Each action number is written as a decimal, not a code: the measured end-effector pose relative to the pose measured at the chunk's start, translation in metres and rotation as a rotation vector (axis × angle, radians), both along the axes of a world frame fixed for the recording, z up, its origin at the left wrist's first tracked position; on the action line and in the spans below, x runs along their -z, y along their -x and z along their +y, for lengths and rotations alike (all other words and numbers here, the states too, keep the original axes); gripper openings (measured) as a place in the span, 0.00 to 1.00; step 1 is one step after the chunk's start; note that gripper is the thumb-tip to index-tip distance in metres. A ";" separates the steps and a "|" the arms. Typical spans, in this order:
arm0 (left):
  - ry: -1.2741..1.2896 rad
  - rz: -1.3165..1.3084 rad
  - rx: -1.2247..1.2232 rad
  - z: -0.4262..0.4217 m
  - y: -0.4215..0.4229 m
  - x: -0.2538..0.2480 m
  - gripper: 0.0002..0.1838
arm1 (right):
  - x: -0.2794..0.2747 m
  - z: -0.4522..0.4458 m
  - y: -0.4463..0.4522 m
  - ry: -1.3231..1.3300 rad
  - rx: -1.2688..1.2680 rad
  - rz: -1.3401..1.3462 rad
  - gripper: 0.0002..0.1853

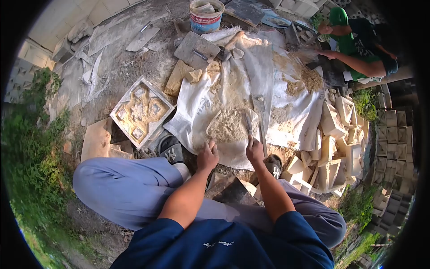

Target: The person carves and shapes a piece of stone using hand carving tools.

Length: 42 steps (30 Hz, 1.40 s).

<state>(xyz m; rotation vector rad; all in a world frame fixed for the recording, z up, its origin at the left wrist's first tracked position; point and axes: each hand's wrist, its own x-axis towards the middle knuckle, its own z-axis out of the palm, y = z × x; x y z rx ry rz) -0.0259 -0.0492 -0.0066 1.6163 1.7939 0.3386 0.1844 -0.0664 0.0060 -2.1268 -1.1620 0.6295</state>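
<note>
My right hand (255,151) is closed round the handle of a trowel (249,123), its narrow blade pointing away from me at the right side of a mound of sandy mix (228,125). The mound lies on a white woven sack sheet (192,105). At the sheet's near edge, my left hand (208,156) is closed with the thumb up and appears to grip the sheet; the fingers' undersides are hidden. A long flat strip (263,134) lies just right of the trowel. Left of the sheet rests a square patterned mould (142,110) with sandy material in it.
Pale cast blocks (333,121) are piled on the right. A labelled bucket (206,17) stands at the back, near a flat board (197,50) with a tool on it. Another person (365,54) works at the upper right. Plants (38,170) grow at left.
</note>
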 end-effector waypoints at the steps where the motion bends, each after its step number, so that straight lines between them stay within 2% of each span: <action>1: -0.001 0.027 0.018 0.002 -0.001 0.002 0.19 | 0.022 -0.007 -0.004 0.116 -0.018 -0.015 0.29; 2: -0.010 0.023 0.027 0.002 -0.004 0.000 0.19 | 0.035 -0.011 -0.009 0.232 -0.037 -0.030 0.29; 3: 0.000 0.014 0.021 0.000 -0.004 -0.001 0.19 | 0.022 -0.006 -0.007 0.292 -0.003 -0.002 0.32; 6: 0.010 -0.007 0.020 0.003 -0.001 -0.007 0.20 | -0.002 0.011 -0.006 0.281 -0.015 0.026 0.33; 10: -0.015 -0.011 0.005 0.001 0.000 0.002 0.21 | -0.012 0.011 0.007 -0.009 -0.012 0.037 0.32; 12: -0.018 -0.014 0.004 0.001 -0.001 0.003 0.21 | 0.013 -0.002 0.007 0.136 -0.052 -0.006 0.30; 13: -0.026 0.000 0.013 0.000 -0.001 0.001 0.21 | 0.013 -0.003 0.007 0.320 -0.042 0.004 0.28; 14: -0.036 0.016 0.027 0.002 -0.002 0.001 0.21 | 0.014 0.001 0.002 0.308 -0.027 0.005 0.28; 18: 0.028 -0.005 0.023 0.002 -0.001 -0.002 0.21 | -0.014 0.018 0.015 0.212 -0.090 0.072 0.25; 20: 0.011 0.006 0.016 0.001 0.000 0.000 0.21 | -0.009 0.019 0.023 -0.107 -0.057 0.083 0.28; 23: -0.009 0.003 0.021 0.002 -0.002 0.004 0.21 | 0.016 0.004 0.021 0.183 -0.113 -0.018 0.26; 24: 0.000 -0.005 0.015 0.003 -0.002 0.002 0.21 | 0.009 0.005 0.023 0.245 -0.141 -0.068 0.26; 25: -0.008 -0.002 0.021 0.005 -0.002 -0.001 0.21 | 0.002 0.008 0.021 0.291 -0.108 0.042 0.27; 28: 0.045 -0.002 0.023 0.003 0.000 -0.002 0.21 | -0.014 0.026 0.022 0.244 -0.092 0.084 0.30; 30: -0.016 0.009 0.026 0.002 0.000 0.001 0.21 | -0.014 0.027 0.026 0.216 -0.128 0.091 0.28; 32: -0.029 0.013 0.020 0.000 -0.002 0.000 0.20 | -0.010 0.021 0.033 -0.025 -0.100 0.079 0.26; 34: -0.034 0.004 0.024 0.003 -0.002 -0.003 0.20 | -0.002 0.008 0.034 0.208 -0.142 0.007 0.24; 36: -0.033 -0.004 0.028 0.002 -0.003 -0.003 0.20 | 0.009 0.006 0.028 0.323 -0.178 -0.031 0.25; 40: -0.068 -0.004 0.024 0.001 -0.001 0.006 0.19 | -0.007 0.018 0.027 0.270 -0.184 0.025 0.25; 42: -0.040 0.018 0.029 0.000 0.000 0.007 0.19 | -0.022 0.020 0.033 0.099 -0.147 0.082 0.24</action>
